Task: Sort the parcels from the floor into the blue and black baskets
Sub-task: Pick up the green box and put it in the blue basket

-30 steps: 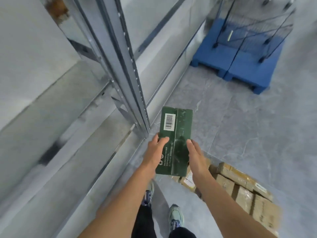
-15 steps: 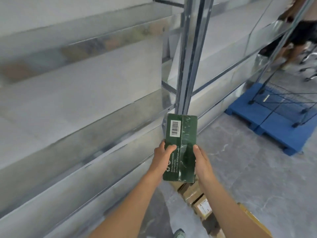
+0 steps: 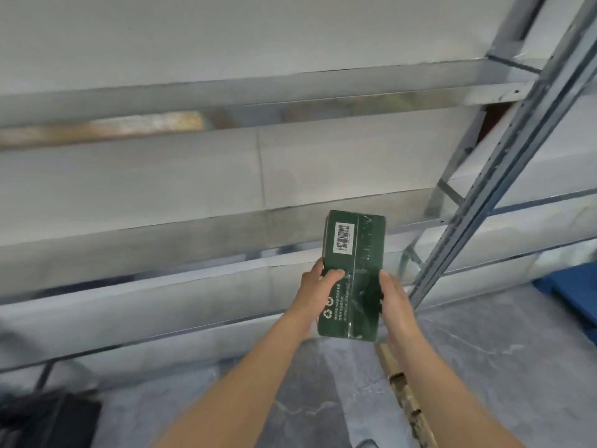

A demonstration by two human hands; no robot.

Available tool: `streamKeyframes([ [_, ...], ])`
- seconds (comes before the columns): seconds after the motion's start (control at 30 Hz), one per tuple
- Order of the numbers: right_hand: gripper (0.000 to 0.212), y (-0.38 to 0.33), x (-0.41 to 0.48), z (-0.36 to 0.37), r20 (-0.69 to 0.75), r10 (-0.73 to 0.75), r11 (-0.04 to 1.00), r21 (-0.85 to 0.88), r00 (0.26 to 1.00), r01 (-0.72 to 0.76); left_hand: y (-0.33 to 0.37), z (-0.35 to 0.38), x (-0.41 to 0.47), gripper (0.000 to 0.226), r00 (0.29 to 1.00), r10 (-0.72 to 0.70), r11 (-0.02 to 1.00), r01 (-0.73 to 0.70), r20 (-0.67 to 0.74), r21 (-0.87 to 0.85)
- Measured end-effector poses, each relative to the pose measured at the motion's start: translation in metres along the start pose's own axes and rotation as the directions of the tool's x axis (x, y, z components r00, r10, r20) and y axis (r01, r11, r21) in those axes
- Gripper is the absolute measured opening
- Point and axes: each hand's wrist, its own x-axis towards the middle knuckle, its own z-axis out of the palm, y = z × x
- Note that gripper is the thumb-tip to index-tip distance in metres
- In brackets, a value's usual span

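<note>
I have both hands on one parcel. The left hand (image 3: 318, 286) grips its left side with the thumb laid over the front face. The right hand (image 3: 395, 299) clasps the right edge, and its fingers go behind the parcel where I cannot see them. The green parcel (image 3: 353, 273) is off the floor, upright in front of me, and its white barcode label (image 3: 344, 237) near the top faces me. Behind it runs a metal rack (image 3: 226, 98) with pale, bare-looking shelves, and a slanted upright post (image 3: 504, 163) stands to the right. Under my right forearm a few brown cardboard parcels (image 3: 403, 392) lie on the grey floor (image 3: 484, 350), near the foot of the rack. Part of a blue pallet (image 3: 575, 292) shows at the right edge. At the bottom left corner sits a dark, blurred shape (image 3: 48, 418); it may be the black basket, but I cannot tell. I see no blue basket from here. I judge the task to be underway but well short of finished: this parcel is picked up and has no basket yet, and the brown ones on the floor remain to be sorted. How many parcels already sit in baskets I cannot see.
</note>
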Motion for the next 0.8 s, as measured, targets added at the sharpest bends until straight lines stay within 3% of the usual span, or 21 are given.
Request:
streamKeyframes([
  [0.13,0.035,-0.003,-0.027,0.049,0.137,-0.023,0.999,-0.037,0.99,0.028,-0.012,-0.052,-0.036,0.041,0.996,-0.019,0.999,0.015,-0.092,-0.052],
  [0.27,0.039,-0.005,-0.036,0.099,0.282,-0.029,0.994,-0.09,0.959,0.057,-0.027,-0.098,-0.064,0.035,0.972,-0.029,0.995,0.005,-0.232,-0.104],
  [0.37,0.04,-0.007,-0.039,0.139,0.397,-0.001,0.989,-0.138,0.918,0.061,-0.035,-0.128,-0.085,0.054,0.936,-0.062,0.99,0.013,-0.348,-0.141],
  [0.43,0.04,-0.008,-0.043,0.164,0.487,0.009,0.983,-0.164,0.873,0.081,-0.042,-0.147,-0.097,0.061,0.896,-0.091,0.985,0.018,-0.434,-0.17],
  [0.57,0.043,-0.008,-0.05,0.212,0.643,0.011,0.966,-0.204,0.765,0.157,-0.048,-0.177,-0.127,0.051,0.802,-0.115,0.979,-0.009,-0.586,-0.204],
  [0.7,0.046,0.0,-0.066,0.257,0.768,0.047,0.942,-0.246,0.638,0.227,-0.063,-0.199,-0.16,0.038,0.687,-0.161,0.963,-0.048,-0.709,-0.265],
  [0.8,0.046,0.011,-0.087,0.286,0.837,0.085,0.925,-0.268,0.541,0.268,-0.077,-0.211,-0.191,0.043,0.584,-0.214,0.949,-0.067,-0.783,-0.309],
])
